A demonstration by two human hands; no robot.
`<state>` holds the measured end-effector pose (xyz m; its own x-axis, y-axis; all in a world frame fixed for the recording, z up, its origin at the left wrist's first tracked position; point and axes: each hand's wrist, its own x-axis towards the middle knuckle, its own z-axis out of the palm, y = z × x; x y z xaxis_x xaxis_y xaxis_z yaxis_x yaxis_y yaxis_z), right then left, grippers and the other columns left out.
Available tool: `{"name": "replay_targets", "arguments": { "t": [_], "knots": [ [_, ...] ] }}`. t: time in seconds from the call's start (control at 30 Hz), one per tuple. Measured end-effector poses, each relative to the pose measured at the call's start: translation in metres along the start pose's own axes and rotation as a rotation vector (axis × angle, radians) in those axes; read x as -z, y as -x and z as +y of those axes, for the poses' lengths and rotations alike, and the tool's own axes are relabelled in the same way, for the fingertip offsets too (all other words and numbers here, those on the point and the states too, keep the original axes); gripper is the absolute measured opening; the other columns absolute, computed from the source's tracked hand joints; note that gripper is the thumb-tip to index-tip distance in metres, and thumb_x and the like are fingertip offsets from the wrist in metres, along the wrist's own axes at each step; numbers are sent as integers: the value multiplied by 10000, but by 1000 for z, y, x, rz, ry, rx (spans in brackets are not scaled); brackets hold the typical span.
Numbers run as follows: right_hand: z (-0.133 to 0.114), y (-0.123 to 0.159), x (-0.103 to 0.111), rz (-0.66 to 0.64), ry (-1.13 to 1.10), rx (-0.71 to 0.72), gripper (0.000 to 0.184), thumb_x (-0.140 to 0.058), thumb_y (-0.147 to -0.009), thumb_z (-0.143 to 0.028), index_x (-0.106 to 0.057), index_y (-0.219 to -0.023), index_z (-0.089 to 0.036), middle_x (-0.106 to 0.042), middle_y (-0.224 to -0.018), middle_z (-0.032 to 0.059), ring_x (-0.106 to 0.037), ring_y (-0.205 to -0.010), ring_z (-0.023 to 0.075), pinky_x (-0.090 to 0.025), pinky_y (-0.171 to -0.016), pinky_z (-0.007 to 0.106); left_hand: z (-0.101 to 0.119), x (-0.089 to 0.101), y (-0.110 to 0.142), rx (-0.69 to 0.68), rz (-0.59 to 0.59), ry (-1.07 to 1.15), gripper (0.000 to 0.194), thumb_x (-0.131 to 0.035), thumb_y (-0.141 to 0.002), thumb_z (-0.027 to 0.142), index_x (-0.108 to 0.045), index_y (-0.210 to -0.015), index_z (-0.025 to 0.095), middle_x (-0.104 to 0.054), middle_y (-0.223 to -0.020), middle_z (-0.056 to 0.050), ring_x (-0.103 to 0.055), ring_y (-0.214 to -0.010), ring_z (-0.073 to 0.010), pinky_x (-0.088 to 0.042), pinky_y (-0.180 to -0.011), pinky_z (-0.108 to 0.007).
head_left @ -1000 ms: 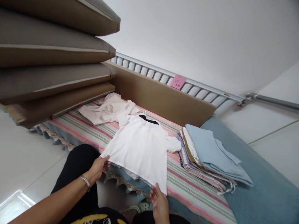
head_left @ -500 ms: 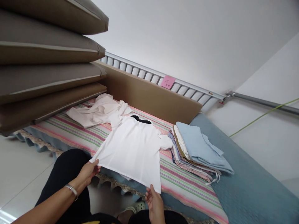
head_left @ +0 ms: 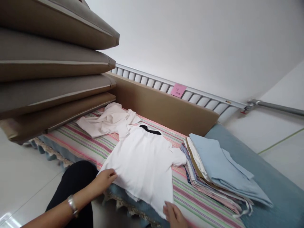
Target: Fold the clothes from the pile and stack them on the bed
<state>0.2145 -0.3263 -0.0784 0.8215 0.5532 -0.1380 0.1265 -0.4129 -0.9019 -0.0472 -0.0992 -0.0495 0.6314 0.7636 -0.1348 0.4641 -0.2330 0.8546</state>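
A white short-sleeved T-shirt (head_left: 144, 161) with a black neckband lies spread on the striped sheet, lower hem toward me and hanging over the bed's edge. Above its lower left corner is my left hand (head_left: 105, 181), its fingers loosely bent and seemingly not gripping the cloth. A silver bracelet (head_left: 72, 204) circles that wrist. Beside the lower right corner of the shirt, my right hand (head_left: 174, 215) has its fingers stretched out and appears to hold nothing. A crumpled pale pink garment (head_left: 106, 120) lies beyond the shirt's left sleeve, partly touching it.
Folded clothes (head_left: 218, 164), light blue on top, are stacked right of the shirt. Large brown cushions (head_left: 57, 69) pile up at left. A brown board (head_left: 163, 107) stands against the radiator (head_left: 152, 83), which bears a pink note (head_left: 178, 90). The striped sheet (head_left: 190, 196) covers the bed.
My hands have let the hem corners go, and the hem has dropped and creased. The right hand has shifted slightly right. The whole view has moved, so the things appear lower and further right.
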Motion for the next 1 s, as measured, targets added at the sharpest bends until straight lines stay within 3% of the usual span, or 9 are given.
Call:
{"name": "replay_targets", "arguments": {
  "t": [0.07, 0.13, 0.27, 0.43, 0.57, 0.7, 0.83, 0.9, 1.0],
  "knots": [
    [-26, -11, -21, 8, 78, 186, 555, -470, -734, -637, -676, -976, -183, -687, -1067, 98, -613, -1034, 270, -480, -921, 372, 16, -13, -29, -259, 128, -162, 326, -421, -873, 389, -642, -971, 170, -681, -1006, -82, -620, -969, -230, -473, -882, -371],
    [-42, -24, -46, 15, 207, 377, 597, -407, -799, -598, -618, -1135, -153, -599, -1241, 119, -523, -1179, 271, -411, -1016, 406, 22, -28, -59, -398, 184, -317, 375, -403, -906, 368, -582, -1179, 183, -607, -1233, -93, -528, -1172, -226, -397, -1014, -384],
    [-27, -53, -73, 42, 547, 662, 659, -340, -852, -580, -515, -1279, -109, -476, -1369, 145, -395, -1298, 297, -320, -1073, 501, 1, -36, -97, -421, 238, -667, 490, -433, -907, 436, -467, -1338, 206, -451, -1410, -118, -369, -1325, -280, -307, -1071, -506],
    [24, -85, -39, 262, 867, 578, 801, -188, -839, -668, -530, -1268, -84, -465, -1364, 187, -388, -1291, 363, -309, -1037, 584, -30, -17, -99, -369, 365, -843, 584, -375, -894, 560, -411, -1387, 249, -369, -1460, -124, -315, -1349, -320, -301, -1063, -517],
    [16, -97, -29, 348, 899, 523, 849, -123, -838, -671, -558, -1230, -57, -467, -1348, 232, -406, -1268, 397, -367, -969, 604, -29, -14, -98, -324, 368, -867, 567, -384, -888, 564, -444, -1366, 264, -394, -1446, -123, -331, -1340, -327, -321, -1047, -524],
    [-28, -96, -76, 266, 813, 721, 681, -217, -896, -568, -525, -1269, -89, -442, -1388, 180, -348, -1327, 312, -326, -1053, 510, -4, -31, -116, -365, 383, -812, 570, -386, -887, 566, -461, -1351, 243, -424, -1430, -110, -343, -1337, -309, -314, -1064, -519],
    [-57, -103, -121, 14, 817, 764, 596, -291, -911, -512, -444, -1346, -135, -407, -1424, 116, -326, -1346, 262, -289, -1092, 467, 23, -53, -152, -516, 225, -713, 544, -338, -928, 510, -360, -1405, 250, -388, -1459, -62, -338, -1348, -218, -335, -1079, -424],
    [-54, -116, -117, -57, 881, 723, 583, -292, -912, -507, -428, -1359, -158, -389, -1436, 91, -317, -1350, 259, -273, -1099, 478, 22, -51, -171, -476, 165, -729, 539, -339, -928, 504, -384, -1394, 235, -396, -1452, -71, -342, -1345, -235, -318, -1083, -452],
    [-38, -144, -81, 37, 1011, 542, 610, -313, -898, -512, -450, -1340, -114, -386, -1430, 131, -320, -1345, 293, -273, -1084, 508, 6, -29, -195, -334, 242, -782, 534, -376, -919, 491, -443, -1358, 195, -399, -1444, -115, -328, -1347, -290, -282, -1083, -512]
  ]
}}
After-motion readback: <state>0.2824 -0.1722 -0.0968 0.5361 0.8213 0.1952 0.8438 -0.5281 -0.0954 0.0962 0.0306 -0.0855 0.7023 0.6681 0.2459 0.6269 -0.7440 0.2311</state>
